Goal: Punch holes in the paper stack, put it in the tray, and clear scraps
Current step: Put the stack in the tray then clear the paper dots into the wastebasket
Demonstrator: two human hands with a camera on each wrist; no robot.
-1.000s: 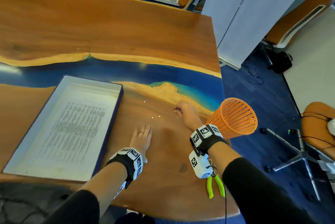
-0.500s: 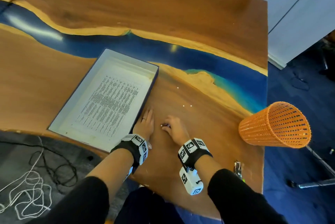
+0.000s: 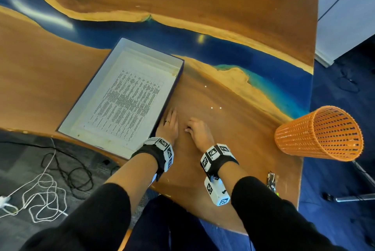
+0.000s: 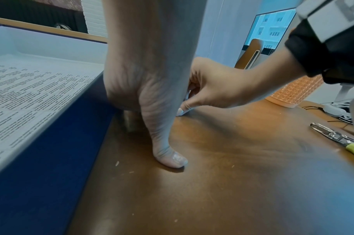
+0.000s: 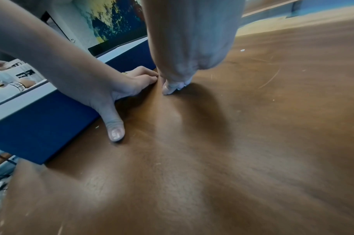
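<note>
White scraps (image 3: 211,107) remain to clear; right hand (image 3: 199,132) pinches at one, left hand (image 3: 169,126) lies flat; basket (image 3: 318,134) comes next.

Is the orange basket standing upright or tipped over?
Tipped over. The orange basket lies on its side at the table's right edge, its open mouth facing out over the floor.

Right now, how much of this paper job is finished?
The paper stack already lies in the tray. The right hand is pinching at scraps on the table beside the flat left hand. Three white dots remain; the orange basket waits.
</note>
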